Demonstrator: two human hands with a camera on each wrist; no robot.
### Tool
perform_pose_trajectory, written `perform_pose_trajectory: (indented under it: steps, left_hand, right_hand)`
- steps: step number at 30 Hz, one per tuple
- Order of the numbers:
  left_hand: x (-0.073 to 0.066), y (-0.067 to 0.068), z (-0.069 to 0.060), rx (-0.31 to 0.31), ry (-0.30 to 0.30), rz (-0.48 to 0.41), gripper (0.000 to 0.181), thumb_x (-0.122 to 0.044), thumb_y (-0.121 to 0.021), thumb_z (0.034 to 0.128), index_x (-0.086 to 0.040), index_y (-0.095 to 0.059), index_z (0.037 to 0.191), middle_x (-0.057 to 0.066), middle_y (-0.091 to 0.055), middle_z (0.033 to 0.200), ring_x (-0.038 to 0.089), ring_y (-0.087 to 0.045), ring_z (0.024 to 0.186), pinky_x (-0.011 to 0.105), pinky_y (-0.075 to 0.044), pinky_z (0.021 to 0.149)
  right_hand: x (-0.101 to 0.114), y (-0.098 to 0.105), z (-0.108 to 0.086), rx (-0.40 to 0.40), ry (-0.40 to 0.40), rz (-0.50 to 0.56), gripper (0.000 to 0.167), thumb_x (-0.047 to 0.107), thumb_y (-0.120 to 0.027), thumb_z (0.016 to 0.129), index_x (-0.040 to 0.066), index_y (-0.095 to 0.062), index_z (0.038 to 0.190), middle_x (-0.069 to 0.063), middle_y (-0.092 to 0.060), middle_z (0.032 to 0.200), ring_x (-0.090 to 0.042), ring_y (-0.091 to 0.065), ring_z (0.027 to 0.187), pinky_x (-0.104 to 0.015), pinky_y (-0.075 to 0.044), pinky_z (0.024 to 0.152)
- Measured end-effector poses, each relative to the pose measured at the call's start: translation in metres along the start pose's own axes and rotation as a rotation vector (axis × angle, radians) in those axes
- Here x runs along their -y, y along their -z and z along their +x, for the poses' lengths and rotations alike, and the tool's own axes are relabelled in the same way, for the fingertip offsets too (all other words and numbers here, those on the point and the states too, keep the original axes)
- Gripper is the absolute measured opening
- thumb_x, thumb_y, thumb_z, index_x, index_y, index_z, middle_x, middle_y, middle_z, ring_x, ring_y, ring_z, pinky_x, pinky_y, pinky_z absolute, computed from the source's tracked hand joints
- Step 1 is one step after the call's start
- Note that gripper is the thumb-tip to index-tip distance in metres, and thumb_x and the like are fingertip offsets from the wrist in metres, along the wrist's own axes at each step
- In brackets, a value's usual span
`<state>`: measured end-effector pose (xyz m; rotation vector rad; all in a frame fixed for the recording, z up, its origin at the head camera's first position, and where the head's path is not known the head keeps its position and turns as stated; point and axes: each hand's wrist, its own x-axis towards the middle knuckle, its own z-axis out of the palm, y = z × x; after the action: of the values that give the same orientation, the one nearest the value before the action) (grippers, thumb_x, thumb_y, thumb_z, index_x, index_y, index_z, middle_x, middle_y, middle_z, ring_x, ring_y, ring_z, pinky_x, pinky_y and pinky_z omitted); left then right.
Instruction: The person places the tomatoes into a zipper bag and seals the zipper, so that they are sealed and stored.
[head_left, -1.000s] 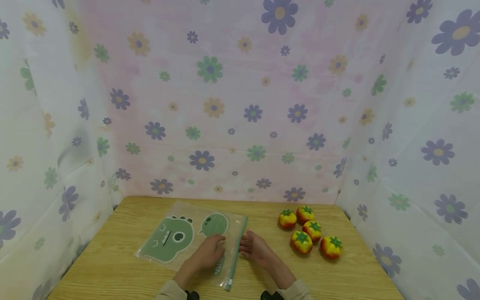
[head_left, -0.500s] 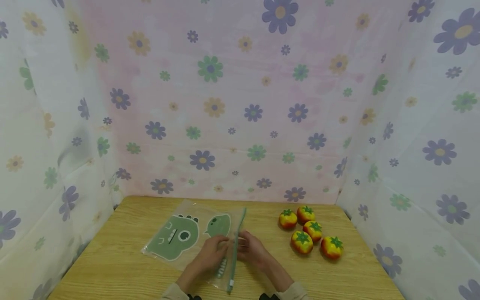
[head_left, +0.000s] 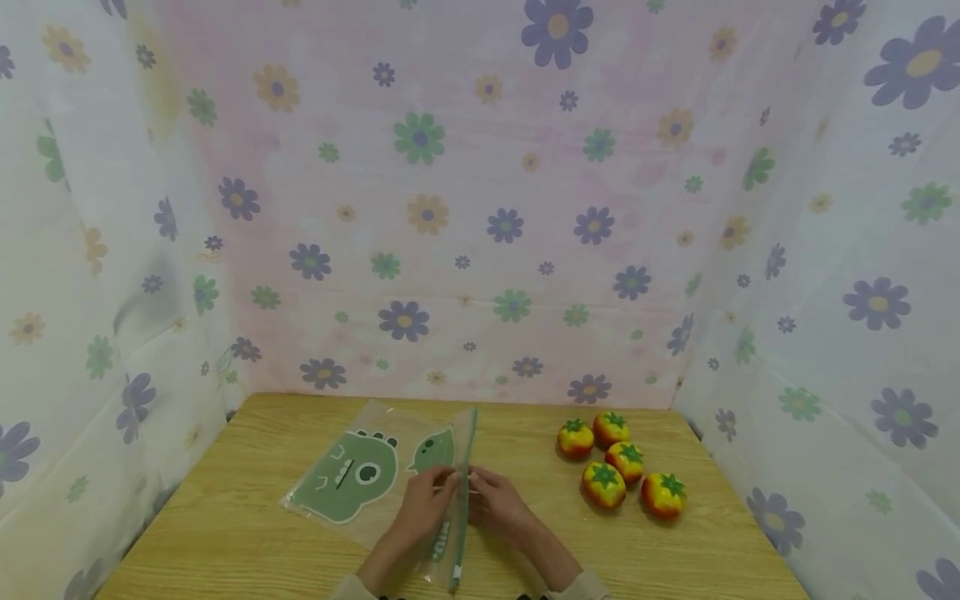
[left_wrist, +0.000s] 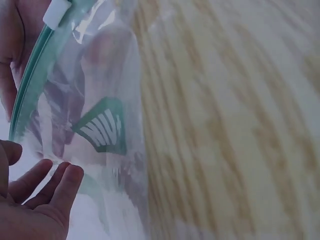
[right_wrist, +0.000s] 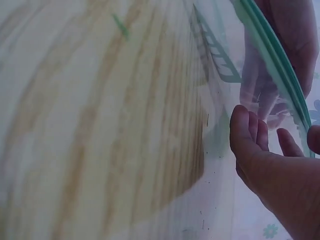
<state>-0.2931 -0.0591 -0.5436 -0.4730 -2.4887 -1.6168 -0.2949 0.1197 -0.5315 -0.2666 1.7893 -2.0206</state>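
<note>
A clear zip bag (head_left: 345, 475) printed with green dinosaur figures lies on the table, its green zip edge (head_left: 467, 450) lifted upright. From the left side, my left hand (head_left: 423, 504) pinches the bag just beside the zip; its thumb and fingertips also appear in the left wrist view. Opposite it, my right hand (head_left: 501, 504) holds the same edge, with the green strip between thumb and fingers in the right wrist view. A white slider (left_wrist: 56, 14) sits at the strip's near end. The exact finger contacts are partly hidden by the film.
Several yellow-red toy persimmons (head_left: 603, 485) with green leafy tops stand in a group on the right of the wooden table (head_left: 225, 500). A flower-patterned cloth (head_left: 465, 208) encloses the table at the back and both sides.
My right hand has come left onto the zip edge. The edge has risen upright and shifted left, and my left hand has moved closer to it. The toy persimmons have stayed put.
</note>
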Motion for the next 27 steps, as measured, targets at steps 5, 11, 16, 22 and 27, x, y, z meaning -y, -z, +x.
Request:
perform_pose_trajectory:
  steps: [5,11,16,22,27]
  left_hand:
    - [-0.001,-0.001,0.000,-0.045,-0.012,0.012,0.030,-0.023,-0.056,0.1059,0.003,-0.070,0.113,0.014,-0.073,0.108,0.029,-0.070,0.100,0.039,-0.060,0.085]
    - [-0.001,-0.002,0.000,-0.067,0.005,0.005,0.032,-0.027,-0.057,0.1057,0.002,-0.071,0.110,0.012,-0.073,0.103,0.021,-0.069,0.089,0.027,-0.057,0.076]
    - [-0.007,0.001,-0.002,-0.046,0.067,-0.039,0.038,-0.031,-0.052,0.1076,0.002,-0.070,0.112,0.009,-0.071,0.100,0.016,-0.065,0.086,0.024,-0.055,0.070]
    - [-0.015,0.006,-0.003,-0.024,0.129,-0.054,0.047,-0.038,-0.050,0.1079,0.004,-0.069,0.117,0.012,-0.071,0.107,0.018,-0.067,0.091,0.030,-0.058,0.075]
    - [-0.016,0.011,-0.007,-0.037,0.103,-0.066,0.036,-0.027,-0.053,0.1077,0.003,-0.071,0.114,0.013,-0.072,0.104,0.018,-0.068,0.089,0.026,-0.059,0.074]
  right_hand:
    - [-0.003,-0.003,0.000,0.024,0.062,-0.022,0.052,0.024,-0.047,0.110,-0.005,-0.039,0.152,-0.024,-0.056,0.143,-0.030,-0.062,0.124,-0.041,-0.055,0.100]
    - [-0.006,-0.003,0.001,0.025,0.134,-0.068,0.053,0.022,-0.053,0.108,-0.007,-0.040,0.151,-0.024,-0.050,0.147,-0.028,-0.062,0.122,-0.042,-0.055,0.101]
    - [-0.005,-0.005,0.000,0.031,0.149,-0.084,0.050,0.022,-0.053,0.108,-0.003,-0.043,0.150,-0.021,-0.051,0.146,-0.029,-0.061,0.123,-0.044,-0.055,0.100]
    - [-0.003,-0.008,-0.002,0.044,0.184,-0.108,0.049,0.023,-0.054,0.108,0.000,-0.045,0.150,-0.022,-0.049,0.146,-0.028,-0.060,0.123,-0.045,-0.056,0.098]
    - [-0.005,-0.011,-0.004,0.032,0.194,-0.117,0.051,0.021,-0.057,0.106,-0.002,-0.044,0.150,-0.023,-0.051,0.140,-0.030,-0.063,0.119,-0.041,-0.059,0.094]
